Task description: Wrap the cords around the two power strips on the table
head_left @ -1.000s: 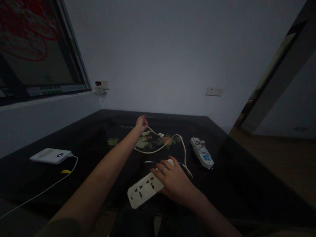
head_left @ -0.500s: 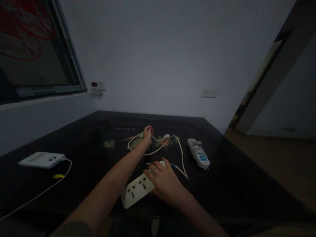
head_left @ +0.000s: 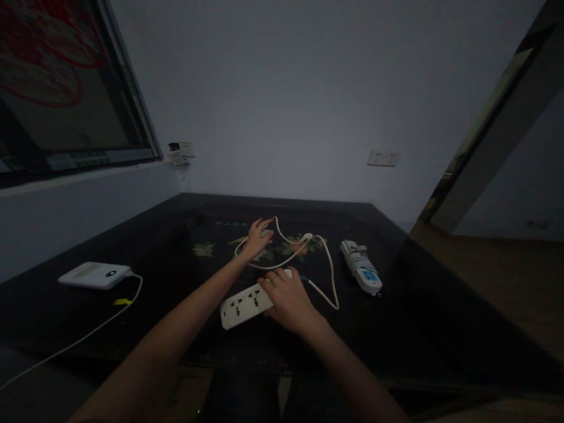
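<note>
My right hand [head_left: 288, 296] grips the right end of a white power strip [head_left: 244, 306], fingers over its top. Several sockets face up on the uncovered part. From that end, past a blue section, runs a white power cord [head_left: 332, 273], looping across the table to its pale plug [head_left: 307, 237]. Farther off, my left hand [head_left: 258, 238] is at the far side of the loop, the cord passing at its fingers and rising in a bend by the fingertips. Its thumb and forefinger are partly apart; the exact hold is hard to see in the dim light.
On the right lies a second power strip [head_left: 368, 277] with its cord wrapped round it. A white power bank [head_left: 94, 275] with a cable [head_left: 110, 319] and yellow tag is at left. The dark table [head_left: 418, 329] meets a wall with sockets [head_left: 383, 158].
My left hand has shifted slightly left, its fingers loosened, and the cord beside it now bends upward. My right hand and the power strip appear higher in view, as the camera has moved too.
</note>
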Demonstrator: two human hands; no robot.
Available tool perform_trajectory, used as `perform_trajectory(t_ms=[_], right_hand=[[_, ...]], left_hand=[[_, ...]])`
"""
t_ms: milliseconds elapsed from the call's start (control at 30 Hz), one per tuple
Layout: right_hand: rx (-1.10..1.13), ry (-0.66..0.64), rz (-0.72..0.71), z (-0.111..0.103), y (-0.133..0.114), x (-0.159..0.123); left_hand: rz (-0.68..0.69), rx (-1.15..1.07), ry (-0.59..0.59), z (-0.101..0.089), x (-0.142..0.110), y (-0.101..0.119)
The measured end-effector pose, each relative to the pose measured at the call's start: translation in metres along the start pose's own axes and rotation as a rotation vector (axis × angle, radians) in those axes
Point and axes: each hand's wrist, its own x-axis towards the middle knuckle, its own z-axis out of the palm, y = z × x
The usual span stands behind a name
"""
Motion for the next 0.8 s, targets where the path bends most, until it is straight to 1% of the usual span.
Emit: perform_trajectory(t_ms=[33, 67, 100, 167, 233, 267, 333, 400, 467, 533, 567, 633, 667, 700, 767, 800], right_hand=[[-0.007, 0.008, 0.001, 0.000, 0.002, 0.000], [-0.014, 0.015, 0.002, -0.001, 0.004, 0.000], [-0.020, 0.021, -0.002, -0.002, 0.006, 0.000], [-0.025, 0.029, -0.025, -0.005, 0.011, -0.002], [-0.019, 0.031, -0.073, -0.007, 0.017, -0.003], [-0.017, 0.032, -0.101, -0.008, 0.019, -0.004], [-0.017, 0.051, -0.152, -0.009, 0.025, -0.009], [-0.025, 0.115, -0.177, -0.011, 0.033, -0.015], [-0.030, 0.219, -0.142, -0.014, 0.046, -0.024], [0.014, 0.342, -0.033, -0.018, 0.065, -0.033], [0.077, 0.405, 0.043, -0.020, 0.075, -0.036], [0.320, 0.516, 0.173, -0.020, 0.094, -0.037], [0.486, 0.533, 0.206, -0.018, 0.102, -0.035], [0.660, 0.508, 0.212, -0.014, 0.108, -0.032], [0.936, 0.398, 0.194, -0.006, 0.115, -0.023], [1.014, 0.368, 0.195, -0.001, 0.116, -0.020]], left_hand=[[0.028, 0.008, -0.093, -0.011, -0.012, 0.004], [0.028, 0.003, -0.240, -0.023, -0.025, 0.008], [0.004, -0.001, -0.393, -0.034, -0.039, 0.011], [-0.057, 0.039, -0.642, -0.053, -0.067, 0.017], [-0.155, 0.070, -0.856, -0.063, -0.088, 0.019], [-0.197, 0.061, -0.929, -0.064, -0.096, 0.020], [-0.291, -0.019, -1.009, -0.060, -0.104, 0.020], [-0.381, -0.150, -1.008, -0.051, -0.107, 0.020], [-0.441, -0.293, -0.977, -0.041, -0.106, 0.022], [-0.440, -0.420, -0.943, -0.033, -0.104, 0.026], [-0.427, -0.478, -0.923, -0.029, -0.103, 0.028], [-0.411, -0.582, -0.871, -0.021, -0.100, 0.032], [-0.408, -0.633, -0.834, -0.017, -0.099, 0.034], [-0.407, -0.685, -0.795, -0.013, -0.098, 0.035], [-0.400, -0.788, -0.727, -0.005, -0.097, 0.036], [-0.389, -0.835, -0.693, -0.001, -0.096, 0.036]])
